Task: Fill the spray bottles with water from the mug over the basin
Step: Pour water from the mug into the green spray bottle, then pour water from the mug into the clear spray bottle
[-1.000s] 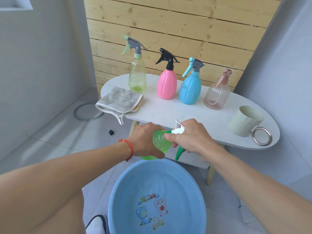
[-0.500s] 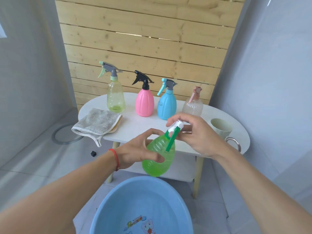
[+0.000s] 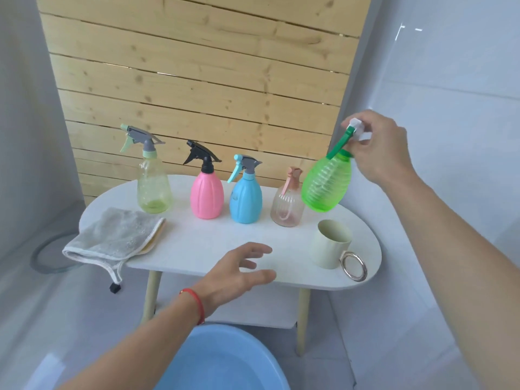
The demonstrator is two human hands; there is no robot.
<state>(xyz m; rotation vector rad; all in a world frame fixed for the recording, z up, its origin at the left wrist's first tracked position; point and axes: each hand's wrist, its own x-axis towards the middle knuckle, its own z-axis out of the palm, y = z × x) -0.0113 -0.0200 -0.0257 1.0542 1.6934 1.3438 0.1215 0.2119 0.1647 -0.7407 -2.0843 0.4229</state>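
Five spray bottles, one mug [image 3: 332,243], one basin [image 3: 225,358]. The right hand [image 3: 377,147] has its grip closed on the green bottle [image 3: 326,187] by its sprayer head, hanging it tilted above the counter [image 3: 197,249]. Left of it stand four bottles. The left hand [image 3: 239,271] hovers, grip wide, empty.

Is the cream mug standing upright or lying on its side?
Upright. The cream mug stands on the white table, its open mouth facing up and its ring handle toward the table's front edge.
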